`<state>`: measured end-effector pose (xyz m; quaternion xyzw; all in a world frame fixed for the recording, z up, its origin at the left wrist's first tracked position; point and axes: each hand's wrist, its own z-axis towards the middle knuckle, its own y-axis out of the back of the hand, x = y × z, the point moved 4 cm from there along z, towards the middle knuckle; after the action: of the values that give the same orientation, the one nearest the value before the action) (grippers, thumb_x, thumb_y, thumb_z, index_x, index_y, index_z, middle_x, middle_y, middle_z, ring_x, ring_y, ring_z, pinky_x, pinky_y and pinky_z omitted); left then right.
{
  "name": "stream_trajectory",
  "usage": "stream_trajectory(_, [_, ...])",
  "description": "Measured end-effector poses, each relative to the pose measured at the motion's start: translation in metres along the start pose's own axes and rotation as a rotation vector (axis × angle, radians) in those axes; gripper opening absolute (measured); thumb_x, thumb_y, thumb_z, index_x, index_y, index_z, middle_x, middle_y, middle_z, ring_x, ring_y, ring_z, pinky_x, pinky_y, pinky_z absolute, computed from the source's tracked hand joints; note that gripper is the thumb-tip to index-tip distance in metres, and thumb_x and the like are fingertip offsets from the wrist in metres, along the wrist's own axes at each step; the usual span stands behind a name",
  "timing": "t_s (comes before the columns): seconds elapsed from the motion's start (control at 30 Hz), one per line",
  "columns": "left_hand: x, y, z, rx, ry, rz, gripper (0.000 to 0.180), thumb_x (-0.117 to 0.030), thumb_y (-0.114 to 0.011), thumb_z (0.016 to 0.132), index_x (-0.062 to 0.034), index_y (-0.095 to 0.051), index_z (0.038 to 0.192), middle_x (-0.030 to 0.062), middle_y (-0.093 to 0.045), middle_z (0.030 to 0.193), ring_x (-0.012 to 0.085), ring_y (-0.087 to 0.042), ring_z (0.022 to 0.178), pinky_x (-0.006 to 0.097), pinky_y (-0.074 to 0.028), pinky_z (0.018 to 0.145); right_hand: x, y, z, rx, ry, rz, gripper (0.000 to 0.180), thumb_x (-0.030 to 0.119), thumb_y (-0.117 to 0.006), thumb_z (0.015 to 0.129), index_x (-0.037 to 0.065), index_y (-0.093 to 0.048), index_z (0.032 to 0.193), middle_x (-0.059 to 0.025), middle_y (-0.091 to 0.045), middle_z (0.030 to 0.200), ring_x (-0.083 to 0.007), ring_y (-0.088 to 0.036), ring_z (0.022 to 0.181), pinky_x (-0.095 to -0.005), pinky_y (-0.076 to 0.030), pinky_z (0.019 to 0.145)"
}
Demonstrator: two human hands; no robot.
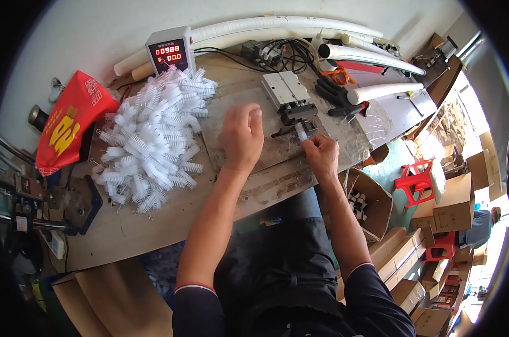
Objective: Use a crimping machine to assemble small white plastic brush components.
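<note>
My right hand (322, 154) is closed in a pinch on the near end of a small white bristle brush (301, 132). The brush's far end meets the dark metal jaws of a small clamping fixture (291, 98) with a silver block on top. Left of the fixture, my left hand (243, 137) hovers above the worn metal plate (212, 132), its fingers curled in and the thumb against them. Nothing shows in that hand. A big heap of white twisted-wire brushes (153, 137) lies to its left.
A counter box (170, 50) with red lit digits stands behind the heap, beside a red bag (69, 123). White tubes (372, 59), black cables (294, 53) and a dark glove (336, 92) lie toward the back. An open carton (378, 205) sits below the table's right edge.
</note>
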<state>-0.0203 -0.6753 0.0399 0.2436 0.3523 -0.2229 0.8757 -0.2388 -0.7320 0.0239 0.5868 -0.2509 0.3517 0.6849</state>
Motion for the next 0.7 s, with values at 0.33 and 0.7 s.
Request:
stream_trajectory(0.33, [-0.007, -0.003, 0.005, -0.024, -0.138, 0.085, 0.013, -0.017, -0.072, 0.093, -0.0056, -0.065, 0.096, 0.0079, -0.065, 0.1, 0.0276, -0.065, 0.093, 0.042, -0.052, 0.077, -0.002, -0.005, 0.008, -0.029, -0.047, 0.132, 0.026, 0.023, -0.068, 0.084, -0.003, -0.071, 0.081, -0.0165, -0.065, 0.065, -0.0222, -0.063, 0.06, -0.0386, -0.05, 0.064])
stream_trajectory(0.7, [-0.019, -0.028, -0.015, 0.427, -0.21, 0.122, 0.015, -0.013, -0.077, 0.088, -0.0086, -0.063, 0.092, 0.0065, -0.07, 0.085, 0.0279, -0.069, 0.082, 0.041, -0.054, 0.069, -0.012, 0.002, -0.015, 0.04, 0.081, 0.384, 0.024, 0.016, -0.07, 0.092, -0.005, -0.066, 0.082, -0.0016, -0.054, 0.06, -0.0052, -0.047, 0.059, -0.0284, -0.04, 0.054])
